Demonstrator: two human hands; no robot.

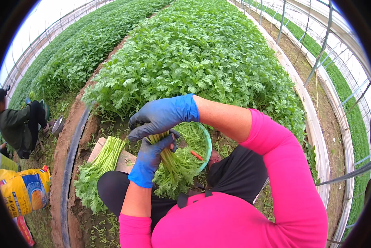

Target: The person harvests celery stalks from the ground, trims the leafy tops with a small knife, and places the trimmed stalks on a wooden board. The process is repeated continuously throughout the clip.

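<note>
My left hand (152,159), in a blue glove with darkened fingers, grips a bundle of leafy green stems (165,155). The stem ends point up and the lobed leaves hang down between my knees. My right hand (162,114), gloved the same way, is cupped over the stem ends with its fingers bent; whether it grips them is hidden. Behind the bundle stands a green round basin (209,145) holding loose greens and a small orange-red object (196,155), perhaps a handle. Left of my knee, a second pile of cut greens (109,153) lies on a board (125,159).
A dense bed of leafy plants (197,55) stretches ahead. A dark hose or strip (73,148) runs along the soil ridge at left. Beyond it are a yellow printed bag (27,192), a metal bowl (59,124) and a seated person (16,124). Greenhouse poles (320,52) stand at right.
</note>
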